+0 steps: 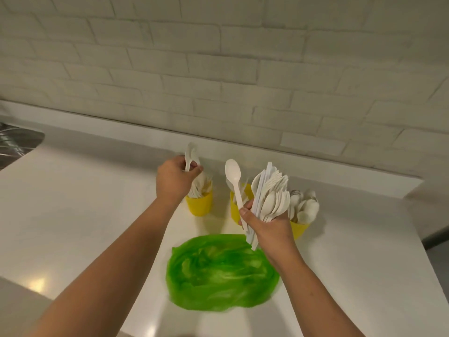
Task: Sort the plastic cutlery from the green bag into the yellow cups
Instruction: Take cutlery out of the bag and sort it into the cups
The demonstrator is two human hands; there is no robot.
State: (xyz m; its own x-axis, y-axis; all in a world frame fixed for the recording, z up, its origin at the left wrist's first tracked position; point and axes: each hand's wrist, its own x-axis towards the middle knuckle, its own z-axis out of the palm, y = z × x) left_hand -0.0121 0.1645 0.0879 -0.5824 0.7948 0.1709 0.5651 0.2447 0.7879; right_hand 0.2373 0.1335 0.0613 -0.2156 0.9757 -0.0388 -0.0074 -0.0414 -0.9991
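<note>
White counter (73,203) under a brick wall (218,69) is used for the sorting. A single white piece (190,155), too blurred to be identified, is pinched in the left hand (175,181) just over the left yellow cup (199,205); it should be lowered handle-first among the pieces stood there. A mixed bundle (272,195) is gripped in the right hand (269,226), one spoon (232,175) thumbed forward, before the middle cup (235,210) and right cup (299,229). The green bag (221,268) is laid flat nearby.

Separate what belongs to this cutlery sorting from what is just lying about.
Job: green bag; left cup, middle cup, right cup, all yellow; cutlery bundle gripped by right hand; white piece pinched by left hand.
Idle: sink at far left; brick wall.
</note>
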